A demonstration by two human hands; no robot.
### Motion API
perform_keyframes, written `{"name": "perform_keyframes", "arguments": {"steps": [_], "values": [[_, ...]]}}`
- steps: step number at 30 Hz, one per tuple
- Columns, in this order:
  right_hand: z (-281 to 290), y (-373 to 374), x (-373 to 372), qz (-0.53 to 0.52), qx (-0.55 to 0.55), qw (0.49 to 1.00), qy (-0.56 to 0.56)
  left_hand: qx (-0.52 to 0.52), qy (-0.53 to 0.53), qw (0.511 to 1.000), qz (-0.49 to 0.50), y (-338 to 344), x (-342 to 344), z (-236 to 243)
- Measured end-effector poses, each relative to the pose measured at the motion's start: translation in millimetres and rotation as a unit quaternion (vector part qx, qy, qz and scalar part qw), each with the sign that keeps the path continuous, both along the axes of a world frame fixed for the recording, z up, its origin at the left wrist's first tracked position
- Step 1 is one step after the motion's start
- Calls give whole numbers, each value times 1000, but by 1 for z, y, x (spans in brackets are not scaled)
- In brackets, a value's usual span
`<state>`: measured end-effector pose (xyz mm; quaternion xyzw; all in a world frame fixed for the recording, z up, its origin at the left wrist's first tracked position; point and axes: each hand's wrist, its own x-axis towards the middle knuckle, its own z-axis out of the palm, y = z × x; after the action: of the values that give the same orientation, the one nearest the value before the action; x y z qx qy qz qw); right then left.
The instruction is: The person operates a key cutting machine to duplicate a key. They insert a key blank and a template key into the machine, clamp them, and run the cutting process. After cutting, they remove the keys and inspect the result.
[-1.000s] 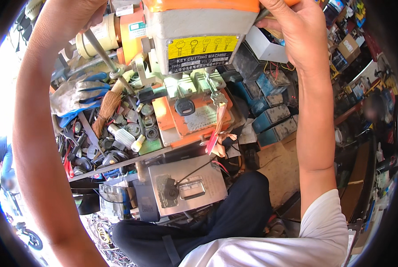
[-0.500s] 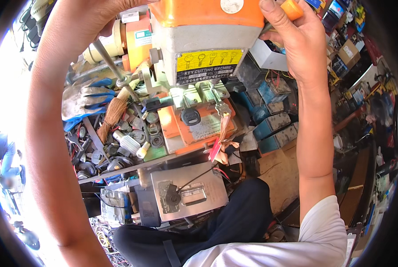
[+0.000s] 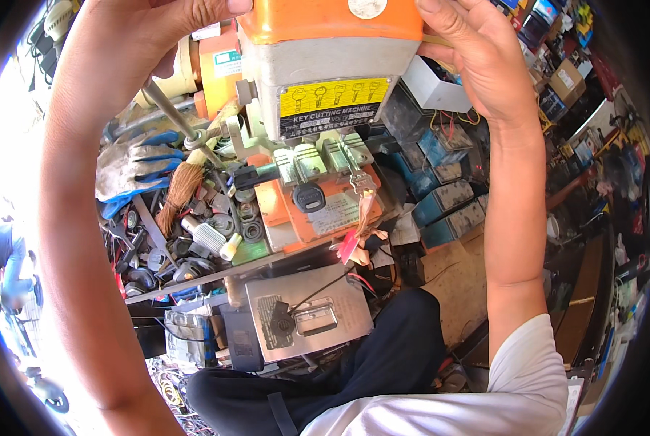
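At the frame's top edge, the left hand [image 3: 150,33] and right hand [image 3: 481,54] are cut off beside the orange-topped key duplicator [image 3: 332,62]; whether their fingers grip anything, I cannot tell.

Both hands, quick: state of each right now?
Left hand: by the orange cover; grip can't be told.
Right hand: beside the cover's right edge; grip can't be told.

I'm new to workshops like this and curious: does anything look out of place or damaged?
Nothing looks clearly broken. A crumpled strip dangles from the silver key, unlike the black-headed key beside it. Left of the machine, a glove and brush crowd jumbled small parts, looking untidy.
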<state>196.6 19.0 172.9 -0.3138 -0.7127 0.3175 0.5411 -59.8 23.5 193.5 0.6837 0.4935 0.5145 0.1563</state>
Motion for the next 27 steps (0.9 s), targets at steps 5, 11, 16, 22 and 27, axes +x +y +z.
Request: {"name": "perform_keyframes", "arguments": {"steps": [5, 11, 16, 22, 27], "values": [[-11, 13, 1, -82, 57, 995, -9, 97, 117, 983, -98, 41, -64, -34], [-10, 15, 14, -74, 81, 993, -48, 87, 65, 979, -172, 47, -60, -36], [-10, 5, -1, -105, 57, 993, -3, 83, 55, 977, -189, 48, -61, -37], [-11, 9, 3, -106, 72, 992, -10, 63, 50, 976, -205, 46, -61, -34], [-15, 18, 10, -108, 87, 990, -10, 67, 62, 977, -196, 48, -62, -35]]}}
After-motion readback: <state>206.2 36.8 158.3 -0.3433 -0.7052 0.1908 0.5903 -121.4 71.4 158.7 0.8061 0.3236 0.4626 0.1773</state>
